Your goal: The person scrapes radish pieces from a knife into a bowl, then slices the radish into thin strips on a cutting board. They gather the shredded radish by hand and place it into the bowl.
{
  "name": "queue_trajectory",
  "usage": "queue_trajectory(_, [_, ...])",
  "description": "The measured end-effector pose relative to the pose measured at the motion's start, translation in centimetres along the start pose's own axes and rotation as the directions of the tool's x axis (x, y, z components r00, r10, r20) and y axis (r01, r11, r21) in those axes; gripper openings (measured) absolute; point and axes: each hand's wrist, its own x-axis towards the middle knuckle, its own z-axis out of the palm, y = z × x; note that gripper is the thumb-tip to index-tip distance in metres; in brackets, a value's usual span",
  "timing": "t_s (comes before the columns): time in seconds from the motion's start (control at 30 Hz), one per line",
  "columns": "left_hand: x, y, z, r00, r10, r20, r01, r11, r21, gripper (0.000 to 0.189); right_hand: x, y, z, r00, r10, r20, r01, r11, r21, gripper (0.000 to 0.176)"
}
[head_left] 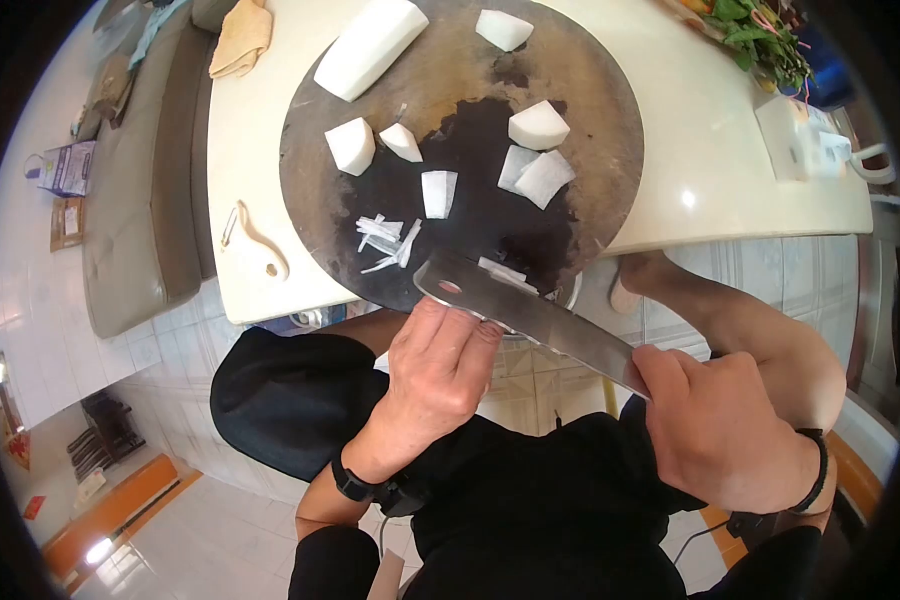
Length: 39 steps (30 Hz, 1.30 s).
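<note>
My right hand (720, 425) is wrapped round the handle of a wide-bladed kitchen knife (530, 318), whose blade slants up to the left over the near edge of a round chopping board (610, 150). My left hand (438, 365) is closed, its fingertips at the blade's near edge by the far end; whatever they hold is hidden. Just beyond the blade lie white strips (505, 272). A small heap of cut strips (385, 240) is further left. Thin white slices (540, 178), chunks (538, 126) and a long peeled white piece, looking like radish (372, 48), rest on the board.
The board sits on a cream table (690, 190). A peeler (255, 242) and a folded tan cloth (242, 38) lie on its left side. Leafy greens (755, 40) and a white box (800, 140) are at the right. A grey sofa (148, 190) stands left.
</note>
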Motion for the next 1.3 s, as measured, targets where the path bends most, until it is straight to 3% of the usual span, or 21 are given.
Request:
queue_trajectory(0.07, [-0.1,-0.1,0.2,1.000,0.022,-0.017,-0.022,1.000,0.005,0.022,-0.1,-0.7,0.0,1.000,0.018,0.018,-0.017,1.000,-0.012,0.028])
queue_trajectory(0.17, [-0.3,-0.1,0.3,1.000,0.015,-0.018,-0.015,1.000,0.004,0.021,0.3,-1.6,-0.2,0.993,0.076,-0.087,-0.088,0.987,-0.138,0.028])
queue_trajectory(0.23, [-0.4,-0.1,0.3,1.000,0.013,-0.013,-0.013,1.000,0.002,0.021,0.7,-0.4,-0.6,0.999,-0.031,0.036,0.034,0.996,-0.085,0.028])
queue_trajectory(0.37, [-0.6,0.1,0.2,1.000,-0.017,0.024,0.017,1.000,0.010,0.022,1.6,-0.1,-0.2,0.992,-0.120,0.047,0.127,0.973,-0.191,0.034])
queue_trajectory(0.53, [-0.1,-0.3,0.4,0.999,0.015,-0.046,-0.015,1.000,0.003,0.024,0.9,0.6,-0.4,0.992,-0.129,0.000,0.128,0.991,-0.027,0.031])
queue_trajectory(0.87, [-0.6,0.0,0.3,1.000,-0.019,-0.009,0.018,0.999,-0.041,0.020,1.1,0.0,-1.1,0.987,-0.146,0.072,0.150,0.987,-0.049,0.031])
queue_trajectory(0.97, [-0.6,0.0,0.2,1.000,-0.002,-0.001,0.002,1.000,-0.021,0.024,1.5,-0.3,0.1,0.995,-0.084,0.046,0.090,0.982,-0.166,0.030])
queue_trajectory(1.03, [-0.3,-0.2,0.4,1.000,0.011,-0.028,-0.011,1.000,-0.013,0.027,1.5,0.3,-0.1,0.988,-0.151,-0.039,0.148,0.986,-0.071,0.028])
queue_trajectory(1.13, [-0.3,-0.3,0.4,0.999,0.013,-0.049,-0.013,1.000,-0.008,0.032,1.0,0.8,0.0,0.988,-0.132,-0.075,0.133,0.991,0.012,0.028])
queue_trajectory(1.3, [-0.5,-0.5,0.3,1.000,0.009,-0.027,-0.010,0.999,-0.037,0.034,0.5,0.8,-1.0,0.992,-0.126,-0.029,0.125,0.992,-0.023,0.026])
